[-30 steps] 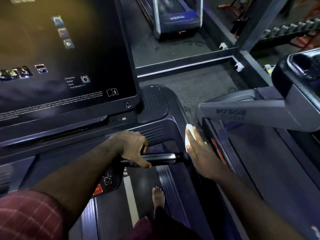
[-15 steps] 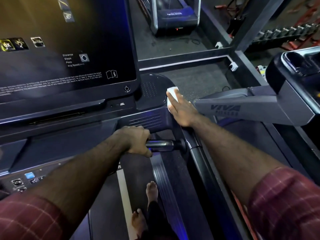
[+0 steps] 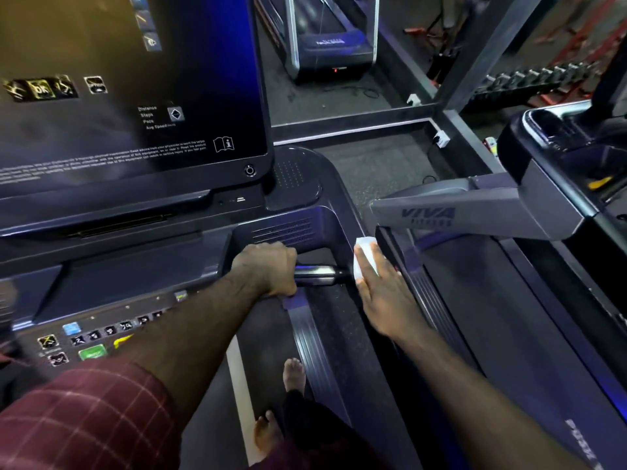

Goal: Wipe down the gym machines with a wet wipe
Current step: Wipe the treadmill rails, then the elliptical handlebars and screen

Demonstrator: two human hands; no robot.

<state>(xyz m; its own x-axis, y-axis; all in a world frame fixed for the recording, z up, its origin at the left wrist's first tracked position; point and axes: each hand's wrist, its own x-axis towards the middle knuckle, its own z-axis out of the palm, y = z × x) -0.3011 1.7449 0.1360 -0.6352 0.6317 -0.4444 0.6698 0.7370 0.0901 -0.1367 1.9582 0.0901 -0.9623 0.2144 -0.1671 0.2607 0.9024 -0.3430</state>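
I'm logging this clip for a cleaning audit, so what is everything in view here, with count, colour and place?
Wet wipe: one, white, pressed flat under the right hand on the treadmill's right side rail.
Handlebar: one, shiny dark metal, crossing between the two hands.
Treadmill console screen: one, black with small icons and text, upper left.
Button panel: one, dark with green, blue and yellow keys, lower left.
Neighbouring treadmill: one, grey arm lettered VIVA, right.
Far treadmill: one, dark, top centre.
Dumbbell rack: one, dark, upper right.
Bare feet: two, on the belt, bottom centre.
Left hand: gripping the handlebar.
Right hand: flat, fingers over the wipe.
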